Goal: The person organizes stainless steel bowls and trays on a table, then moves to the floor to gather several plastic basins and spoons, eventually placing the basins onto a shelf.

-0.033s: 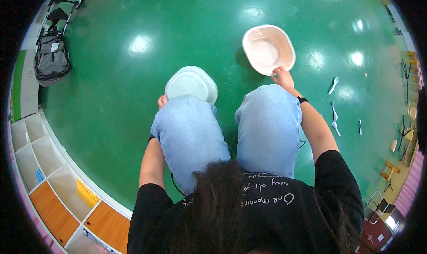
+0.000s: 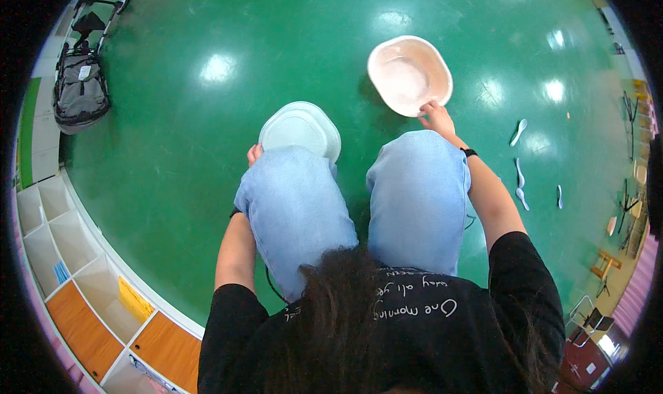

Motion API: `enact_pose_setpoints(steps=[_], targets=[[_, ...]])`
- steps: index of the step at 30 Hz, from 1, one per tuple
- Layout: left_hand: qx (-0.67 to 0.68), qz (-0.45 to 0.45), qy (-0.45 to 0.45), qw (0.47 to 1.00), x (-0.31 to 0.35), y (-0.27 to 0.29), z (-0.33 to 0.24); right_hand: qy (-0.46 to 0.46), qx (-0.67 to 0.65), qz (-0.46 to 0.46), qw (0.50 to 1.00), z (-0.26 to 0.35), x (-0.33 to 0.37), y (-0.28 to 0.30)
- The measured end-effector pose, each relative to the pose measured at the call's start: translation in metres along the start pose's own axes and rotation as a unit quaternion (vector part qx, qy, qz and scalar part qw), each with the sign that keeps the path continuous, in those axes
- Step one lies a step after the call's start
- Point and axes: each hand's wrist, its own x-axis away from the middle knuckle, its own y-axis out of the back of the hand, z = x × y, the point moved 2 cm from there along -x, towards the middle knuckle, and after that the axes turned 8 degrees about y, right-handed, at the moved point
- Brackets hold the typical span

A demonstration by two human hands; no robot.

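Observation:
My right hand point(image 2: 436, 116) pinches the near rim of a pale pinkish basin point(image 2: 409, 76), its hollow side facing up, ahead of my right knee. At the left edge of a pale mint basin point(image 2: 301, 129), which seems to be turned bottom up, are the fingers of my left hand point(image 2: 255, 154). They are bent against its edge, and my left knee hides the rest of that hand as well as the near part of this basin.
Several pale spoons lie on the green floor to the right, among them one spoon point(image 2: 519, 132) farthest from me. A grey stroller point(image 2: 81, 90) stands far left. White shelving point(image 2: 74, 232) curves along the left, and a small wooden stool point(image 2: 606, 263) is at the right.
The pinkish basin has shifted slightly left and away from me, with my right hand on its rim. The mint basin and my left hand have moved a little to the right.

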Motion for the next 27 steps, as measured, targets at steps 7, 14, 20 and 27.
enact_pose_setpoints(steps=[7, 14, 20, 27], targets=[[-0.022, 0.039, 0.037, 0.998, -0.011, -0.003, 0.024, 0.071, -0.104, 0.078, 0.989, 0.024, -0.050, 0.024], [-0.015, 0.057, 0.069, 0.996, -0.020, 0.008, 0.042, 0.293, -0.030, 0.203, 0.934, 0.105, -0.180, 0.060], [0.016, 0.062, 0.104, 0.992, -0.031, 0.002, 0.037, 0.093, -0.018, 0.472, 0.876, 0.189, -0.208, -0.015], [0.091, 0.117, 0.184, 0.972, -0.004, -0.003, 0.015, -0.141, -0.211, 0.484, 0.838, 0.224, -0.135, -0.083]])
